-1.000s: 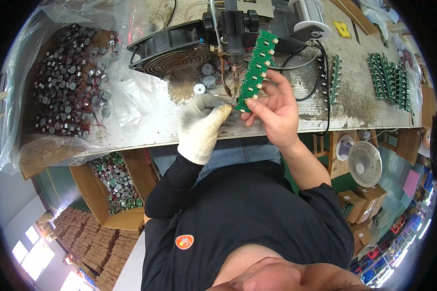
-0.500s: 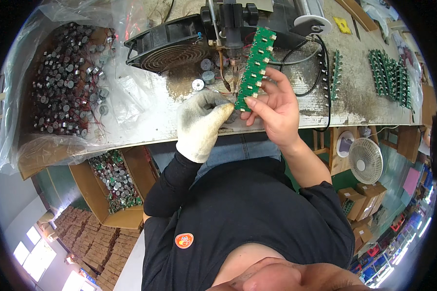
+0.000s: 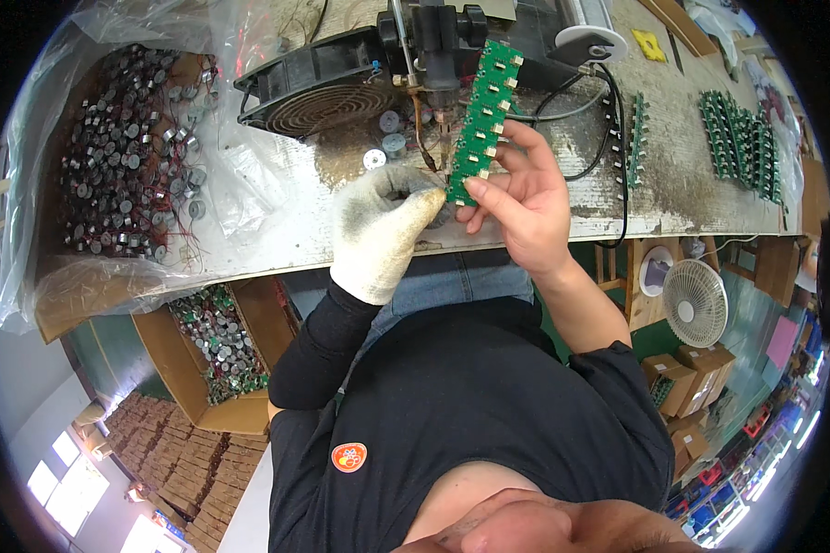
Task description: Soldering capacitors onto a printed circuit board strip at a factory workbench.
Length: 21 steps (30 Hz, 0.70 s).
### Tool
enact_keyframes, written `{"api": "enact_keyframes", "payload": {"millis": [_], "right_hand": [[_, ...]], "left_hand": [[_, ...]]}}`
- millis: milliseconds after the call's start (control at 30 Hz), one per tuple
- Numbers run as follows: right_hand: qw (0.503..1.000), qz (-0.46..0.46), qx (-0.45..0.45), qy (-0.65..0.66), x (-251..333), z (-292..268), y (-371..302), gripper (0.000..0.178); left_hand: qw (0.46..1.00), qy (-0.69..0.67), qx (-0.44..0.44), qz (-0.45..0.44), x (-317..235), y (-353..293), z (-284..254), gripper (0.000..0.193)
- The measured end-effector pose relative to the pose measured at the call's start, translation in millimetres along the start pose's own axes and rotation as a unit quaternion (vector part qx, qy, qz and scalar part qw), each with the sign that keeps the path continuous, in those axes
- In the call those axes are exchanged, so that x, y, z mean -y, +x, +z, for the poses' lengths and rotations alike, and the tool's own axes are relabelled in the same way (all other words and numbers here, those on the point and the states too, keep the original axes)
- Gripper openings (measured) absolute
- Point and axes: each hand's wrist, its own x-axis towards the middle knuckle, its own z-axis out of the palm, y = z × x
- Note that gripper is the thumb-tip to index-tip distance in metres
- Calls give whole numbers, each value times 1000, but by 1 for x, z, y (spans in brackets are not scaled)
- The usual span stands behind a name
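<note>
A long green circuit board strip (image 3: 486,124) with a row of small white connectors stands tilted in my bare right hand (image 3: 526,207), gripped near its lower end between thumb and fingers. My left hand (image 3: 378,226), in a white glove with grey stains, is closed in a pinch at the strip's lower left corner; what its fingertips hold is hidden. Just above the gloved fingers, beside the strip, is the thin tip of a soldering iron (image 3: 426,152) on a black stand (image 3: 436,46). Small round motors (image 3: 394,145) lie behind my left hand.
On the left, a plastic-lined box (image 3: 46,304) holds many wired motors (image 3: 129,157). A black fan (image 3: 318,97) and a solder spool (image 3: 588,39) stand at the back. More board strips (image 3: 742,147) lie right, past a black cable (image 3: 625,184). A carton (image 3: 189,396) sits below the table.
Both hands have shifted slightly, and the board strip has moved a little up and to the left with my right hand. The grips look the same.
</note>
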Motion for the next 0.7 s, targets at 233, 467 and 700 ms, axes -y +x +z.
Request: {"api": "enact_keyframes", "payload": {"millis": [233, 467, 700], "right_hand": [[1000, -1, 4, -3, -7, -4, 0, 54], [1000, -1, 3, 2, -8, -5, -2, 53], [1000, -3, -2, 0, -8, -4, -2, 54]], "left_hand": [[1000, 22, 4, -6, 8, 1, -4, 15], [999, 29, 8, -13, 7, -1, -4, 16], [999, -43, -4, -30, 5, -4, -3, 13]]}}
